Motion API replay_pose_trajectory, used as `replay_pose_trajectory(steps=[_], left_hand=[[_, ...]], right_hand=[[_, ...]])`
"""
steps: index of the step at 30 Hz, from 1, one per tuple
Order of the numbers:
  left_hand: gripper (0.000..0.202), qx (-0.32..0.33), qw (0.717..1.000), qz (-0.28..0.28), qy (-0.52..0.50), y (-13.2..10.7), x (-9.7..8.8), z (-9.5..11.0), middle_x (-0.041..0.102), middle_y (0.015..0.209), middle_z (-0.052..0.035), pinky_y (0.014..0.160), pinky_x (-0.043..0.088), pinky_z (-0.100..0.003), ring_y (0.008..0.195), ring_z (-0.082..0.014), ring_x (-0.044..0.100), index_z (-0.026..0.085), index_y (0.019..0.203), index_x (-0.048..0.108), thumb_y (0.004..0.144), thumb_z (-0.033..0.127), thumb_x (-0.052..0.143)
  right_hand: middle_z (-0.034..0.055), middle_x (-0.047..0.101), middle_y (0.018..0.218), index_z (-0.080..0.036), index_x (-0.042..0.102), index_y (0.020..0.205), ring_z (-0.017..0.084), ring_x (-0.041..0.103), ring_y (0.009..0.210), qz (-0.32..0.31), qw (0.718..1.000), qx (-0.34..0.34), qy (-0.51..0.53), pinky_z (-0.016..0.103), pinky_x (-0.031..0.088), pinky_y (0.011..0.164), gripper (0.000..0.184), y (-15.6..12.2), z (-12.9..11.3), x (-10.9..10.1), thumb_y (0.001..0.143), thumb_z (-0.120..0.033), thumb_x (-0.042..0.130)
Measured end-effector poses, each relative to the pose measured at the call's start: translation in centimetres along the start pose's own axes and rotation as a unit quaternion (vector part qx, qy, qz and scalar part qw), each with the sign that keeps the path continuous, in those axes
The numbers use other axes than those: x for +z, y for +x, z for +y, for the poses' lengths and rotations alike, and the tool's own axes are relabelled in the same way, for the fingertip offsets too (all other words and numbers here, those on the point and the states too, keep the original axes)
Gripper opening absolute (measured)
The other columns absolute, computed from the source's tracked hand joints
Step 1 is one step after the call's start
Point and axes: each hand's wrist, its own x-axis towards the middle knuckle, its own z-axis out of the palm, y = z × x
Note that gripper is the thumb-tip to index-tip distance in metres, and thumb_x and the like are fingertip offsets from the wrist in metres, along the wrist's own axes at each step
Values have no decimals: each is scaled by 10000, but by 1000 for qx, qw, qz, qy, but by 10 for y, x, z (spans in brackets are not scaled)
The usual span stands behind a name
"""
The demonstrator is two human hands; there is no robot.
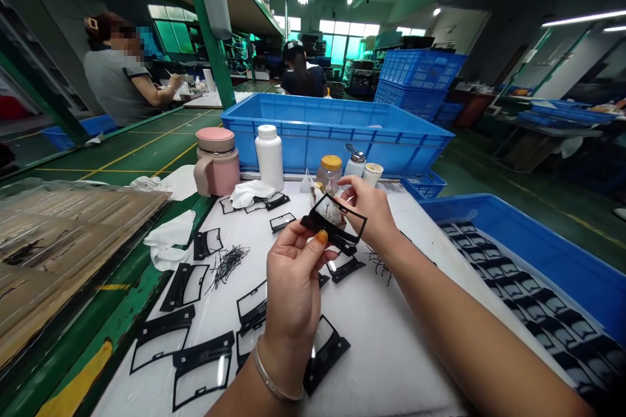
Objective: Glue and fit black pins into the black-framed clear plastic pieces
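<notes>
My left hand [296,273] grips a black plastic frame with a clear window [353,225], thumb on its solid end, tilted above the white work surface. Just behind the frame is my right hand [369,208], its fingers bent together in front of a yellow-lidded jar [330,169]; what they hold, if anything, is hidden. More black frames lie on the surface, such as one at the lower left [203,368] and one beneath my left hand [327,352]. A pile of thin black strips [229,266] rests left of my hands, with another bunch [379,264] partly behind my right forearm.
A large blue crate [337,143] stands behind a pink mug [218,166], a white bottle [268,156] and a metal-topped bottle [355,163]. At right, a blue bin [538,254] holds rows of frames. White cloths [171,238] lie left. Two people sit farther back.
</notes>
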Motion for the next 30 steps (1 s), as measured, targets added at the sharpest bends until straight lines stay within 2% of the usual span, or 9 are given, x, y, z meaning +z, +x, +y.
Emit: replay_pose_trajectory(steps=[4, 7, 11, 15, 18, 21, 25, 28, 30], left_hand=[[131, -1, 1000, 1, 3, 0, 0, -1, 640, 834, 23, 593, 543, -132, 696, -53, 603, 191, 856, 669, 760, 119, 723], [136, 1, 1000, 0, 5, 0, 0, -1, 640, 836, 22, 595, 543, -133, 687, -50, 600, 191, 860, 669, 759, 118, 724], [147, 2, 1000, 2, 9, 0, 0, -2, 637, 843, 17, 593, 539, -133, 703, -56, 603, 189, 872, 669, 755, 121, 727], [164, 0, 1000, 5, 14, 1, 0, -1, 633, 859, -1, 590, 533, -137, 700, -60, 600, 172, 890, 667, 745, 136, 736], [173, 1, 1000, 6, 21, 1, 0, -1, 630, 868, -14, 595, 532, -145, 707, -67, 597, 160, 899, 663, 744, 155, 738], [159, 2, 1000, 8, 28, 1, 1, -2, 627, 858, -13, 593, 530, -146, 715, -70, 596, 159, 892, 660, 750, 160, 732], [147, 1, 999, 13, 29, 2, 1, -2, 619, 834, -4, 586, 526, -142, 703, -65, 585, 165, 889, 658, 758, 154, 724], [155, -2, 1000, 12, 25, 2, -1, -3, 615, 834, 0, 592, 527, -142, 707, -64, 586, 168, 893, 656, 756, 156, 729], [157, -4, 1000, 11, 22, 2, -2, -3, 612, 836, 3, 592, 524, -138, 708, -62, 586, 170, 892, 653, 755, 154, 729]], right_hand=[[-19, 645, 677, -187, 668, 827, 129, 560, 612, -30, 998, -44, -43, 247, 365, 607, 58, 1, 2, 8, 790, -176, 624], [-1, 656, 698, -179, 656, 734, 140, 560, 654, -47, 996, -56, -51, 252, 348, 611, 96, 1, 2, 12, 792, -151, 585], [-11, 636, 640, -174, 662, 723, 126, 536, 598, -58, 996, -56, -40, 244, 331, 573, 131, 1, 1, 13, 776, -123, 554], [-32, 617, 593, -172, 664, 682, 107, 529, 555, -88, 994, -68, -8, 223, 336, 543, 90, 1, -1, 13, 718, -114, 606], [-28, 621, 603, -167, 677, 713, 106, 543, 560, -84, 994, -69, 16, 218, 360, 549, 90, -2, -3, 10, 770, -158, 608], [-12, 630, 632, -160, 693, 810, 110, 552, 555, -27, 995, -54, 74, 222, 392, 551, 154, -7, -7, 3, 861, -230, 566], [-6, 623, 626, -159, 691, 815, 113, 551, 518, 89, 985, -43, 142, 225, 417, 507, 169, -17, -13, -17, 875, -287, 600], [11, 642, 672, -157, 696, 827, 112, 552, 499, 164, 965, -37, 202, 231, 433, 475, 145, -22, -16, -35, 864, -281, 630], [21, 646, 677, -155, 698, 833, 114, 549, 488, 217, 940, -37, 261, 237, 428, 462, 116, -24, -17, -45, 854, -254, 641]])
